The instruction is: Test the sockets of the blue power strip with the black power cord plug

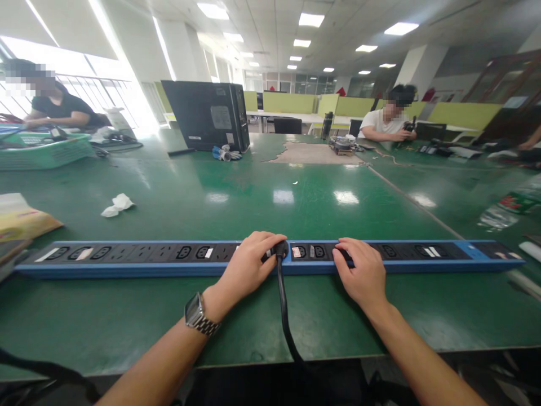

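Observation:
A long blue-edged power strip [139, 272] with a black socket face lies lengthwise across the green table. Near its middle, a thick black cable [285, 316] runs from a black plug [280, 249] down over the table's front edge. My left hand [253, 256], with a watch on the wrist, is closed, thumb and forefinger at the plug; its other fingers are partly hidden. A short way right, my right hand [362, 269] is closed over the strip, thumb on the near side and fingers curled across the top. Small labels [298, 252] are stuck between the sockets.
Behind the strip are crumpled tissue [118, 204], a black computer case [207, 115] and gloves [227, 153]. A green basket [46, 152] stands at left, a yellow packet [25, 217] nearer. A plastic bottle [507, 208] lies at right. Other people [382, 124] sit across the table.

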`<state>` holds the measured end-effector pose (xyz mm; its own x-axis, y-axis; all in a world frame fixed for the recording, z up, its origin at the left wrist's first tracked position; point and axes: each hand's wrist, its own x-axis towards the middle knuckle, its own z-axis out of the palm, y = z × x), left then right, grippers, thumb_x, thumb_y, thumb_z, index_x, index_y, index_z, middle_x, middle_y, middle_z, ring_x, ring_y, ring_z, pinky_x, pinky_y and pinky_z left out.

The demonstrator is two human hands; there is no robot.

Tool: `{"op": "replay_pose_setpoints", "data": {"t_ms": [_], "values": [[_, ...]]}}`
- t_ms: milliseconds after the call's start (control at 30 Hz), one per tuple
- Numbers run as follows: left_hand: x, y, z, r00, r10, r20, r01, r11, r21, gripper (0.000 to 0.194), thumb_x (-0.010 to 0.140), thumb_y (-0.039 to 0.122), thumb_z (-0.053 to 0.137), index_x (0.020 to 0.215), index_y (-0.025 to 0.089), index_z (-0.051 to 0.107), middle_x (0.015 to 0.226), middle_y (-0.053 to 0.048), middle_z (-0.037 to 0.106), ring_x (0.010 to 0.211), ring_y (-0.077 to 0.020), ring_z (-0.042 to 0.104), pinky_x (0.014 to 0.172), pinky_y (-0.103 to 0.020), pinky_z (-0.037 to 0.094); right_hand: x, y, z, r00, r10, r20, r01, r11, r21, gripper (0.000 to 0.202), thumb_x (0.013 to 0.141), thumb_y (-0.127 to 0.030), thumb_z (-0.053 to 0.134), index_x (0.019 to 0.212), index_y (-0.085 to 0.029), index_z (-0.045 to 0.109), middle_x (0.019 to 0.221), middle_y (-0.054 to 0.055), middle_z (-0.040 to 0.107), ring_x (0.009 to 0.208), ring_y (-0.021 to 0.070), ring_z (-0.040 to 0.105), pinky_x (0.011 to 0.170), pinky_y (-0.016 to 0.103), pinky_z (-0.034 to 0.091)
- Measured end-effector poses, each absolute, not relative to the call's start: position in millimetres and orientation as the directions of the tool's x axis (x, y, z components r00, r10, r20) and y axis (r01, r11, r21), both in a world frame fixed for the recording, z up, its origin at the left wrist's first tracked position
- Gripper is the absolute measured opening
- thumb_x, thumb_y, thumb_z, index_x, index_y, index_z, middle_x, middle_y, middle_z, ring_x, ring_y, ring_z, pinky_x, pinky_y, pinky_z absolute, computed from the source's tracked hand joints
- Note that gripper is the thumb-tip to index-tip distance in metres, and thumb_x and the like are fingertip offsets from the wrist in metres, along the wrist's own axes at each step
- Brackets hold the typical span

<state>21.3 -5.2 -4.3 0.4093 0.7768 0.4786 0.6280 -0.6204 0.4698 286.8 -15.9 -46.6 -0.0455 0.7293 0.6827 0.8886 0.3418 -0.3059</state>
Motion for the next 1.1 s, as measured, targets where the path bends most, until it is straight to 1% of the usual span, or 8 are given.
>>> {"op": "replay_pose_setpoints", "data": {"t_ms": [167, 267, 333, 433, 533, 700, 900, 1100], "values": [[23.0, -9.5, 2.9, 0.342, 0.749, 0.568, 0.575, -0.645, 0.504, 0.03, 0.084, 0.012, 0.057, 0.112, 0.021, 0.065, 0.109, -0.007, 0.067, 0.103, -0.0215, 0.062, 0.093, -0.038, 0.051, 285.2, -16.1, -35.6, 0.084, 0.775, 0.626, 0.793, 0.329, -0.513, 0.024, 0.088, -0.039, 0.053, 0.089, -0.019, 0.067, 0.103, 0.009, 0.072, 0.101, 0.0239, 0.064, 0.093, 0.039, 0.044], [45.8, -11.2, 15.6, 0.246, 0.703, 0.668, 0.491, -0.684, 0.54, 0.046, 0.081, 0.009, 0.06, 0.124, 0.021, 0.056, 0.109, -0.005, 0.067, 0.101, -0.0182, 0.063, 0.094, -0.034, 0.05, 276.2, -21.0, -0.4, 0.185, 0.866, 0.465, 0.576, 0.289, -0.765, 0.036, 0.089, -0.049, 0.052, 0.099, -0.017, 0.066, 0.09, 0.008, 0.072, 0.083, 0.0202, 0.066, 0.075, 0.032, 0.049], [67.8, -10.2, 24.7, 0.276, 0.663, 0.696, 0.442, -0.731, 0.521, 0.057, 0.078, 0.008, 0.062, 0.132, 0.021, 0.049, 0.11, -0.004, 0.068, 0.1, -0.0174, 0.063, 0.094, -0.033, 0.05, 267.5, -25.2, 30.7, 0.05, 0.936, 0.349, 0.529, 0.272, -0.804, 0.043, 0.087, -0.05, 0.054, 0.112, -0.016, 0.063, 0.077, 0.004, 0.07, 0.068, 0.0171, 0.064, 0.062, 0.027, 0.047], [92.2, -5.9, 32.4, 0.334, 0.618, 0.712, 0.372, -0.78, 0.503, 0.062, 0.078, 0.009, 0.064, 0.136, 0.022, 0.045, 0.119, -0.005, 0.066, 0.103, -0.0178, 0.064, 0.094, -0.032, 0.051, 260.9, -26.7, 65.4, -0.124, 0.955, 0.268, 0.722, 0.272, -0.636, 0.04, 0.084, -0.042, 0.057, 0.115, -0.02, 0.066, 0.067, 0.0, 0.068, 0.059, 0.0158, 0.06, 0.056, 0.026, 0.042], [87.6, -2.2, 28.9, 0.336, 0.635, 0.695, 0.397, -0.765, 0.507, 0.064, 0.08, 0.014, 0.066, 0.139, 0.022, 0.042, 0.129, -0.008, 0.061, 0.106, -0.019, 0.062, 0.096, -0.035, 0.05, 271.1, -19.9, 69.6, -0.104, 0.965, 0.243, 0.884, 0.202, -0.422, 0.035, 0.086, -0.038, 0.052, 0.105, -0.019, 0.073, 0.076, 0.004, 0.073, 0.068, 0.0195, 0.065, 0.061, 0.028, 0.044], [37.9, -3.4, 8.0, 0.329, 0.751, 0.572, 0.684, -0.607, 0.404, 0.035, 0.086, 0.026, 0.064, 0.12, 0.018, 0.06, 0.117, -0.01, 0.067, 0.111, -0.0266, 0.06, 0.096, -0.045, 0.049, 295.4, -7.9, 44.0, -0.151, 0.982, 0.113, 0.941, 0.178, -0.287, 0.038, 0.087, -0.034, 0.048, 0.107, -0.017, 0.076, 0.102, 0.008, 0.076, 0.088, 0.0244, 0.07, 0.075, 0.032, 0.05], [7.8, -9.0, -9.8, 0.34, 0.823, 0.454, 0.84, -0.483, 0.246, 0.036, 0.091, 0.041, 0.057, 0.117, 0.018, 0.064, 0.118, -0.01, 0.068, 0.111, -0.0287, 0.06, 0.096, -0.048, 0.046, 283.0, -7.8, 33.7, -0.199, 0.974, 0.111, 0.97, 0.212, -0.115, 0.039, 0.087, -0.034, 0.049, 0.112, -0.017, 0.074, 0.103, 0.01, 0.075, 0.092, 0.0301, 0.07, 0.078, 0.039, 0.052], [8.2, -8.1, -13.3, 0.333, 0.834, 0.44, 0.856, -0.463, 0.23, 0.038, 0.093, 0.045, 0.053, 0.118, 0.019, 0.063, 0.117, -0.009, 0.069, 0.11, -0.0272, 0.061, 0.098, -0.046, 0.044, 341.7, -12.3, 57.7, -0.078, 0.919, 0.387, 0.949, 0.187, -0.254, 0.037, 0.084, -0.045, 0.055, 0.103, -0.023, 0.077, 0.092, 0.006, 0.077, 0.079, 0.0267, 0.071, 0.066, 0.037, 0.052]]}}
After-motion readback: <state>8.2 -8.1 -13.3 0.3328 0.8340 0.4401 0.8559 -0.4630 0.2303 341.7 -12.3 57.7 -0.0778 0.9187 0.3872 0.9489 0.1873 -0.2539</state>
